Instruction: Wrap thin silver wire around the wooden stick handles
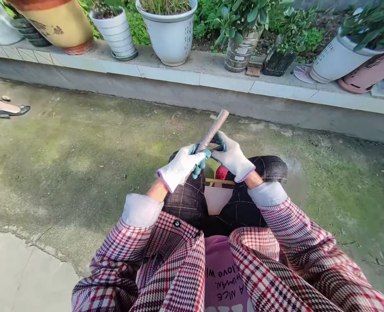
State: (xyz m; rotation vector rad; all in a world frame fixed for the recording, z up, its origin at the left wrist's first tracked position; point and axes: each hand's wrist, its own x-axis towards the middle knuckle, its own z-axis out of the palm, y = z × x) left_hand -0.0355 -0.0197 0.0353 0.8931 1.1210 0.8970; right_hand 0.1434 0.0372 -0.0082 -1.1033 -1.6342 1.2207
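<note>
I sit with my knees apart above a mossy concrete yard. My left hand (182, 165), in a white glove with teal fingertips, is closed around the lower part of a rough brownish stick (213, 129) that points up and to the right. My right hand (231, 155), gloved the same way, is closed on the stick just beside the left. Between my knees lies a thin wooden rod (219, 181) across something red and green that I cannot make out.
A tiled ledge (178, 73) runs along the back with several plant pots, among them a large white pot (170, 32) and a tilted pinkish pot (370, 71). Another person's foot in a dark shoe (8, 108) rests at the far left.
</note>
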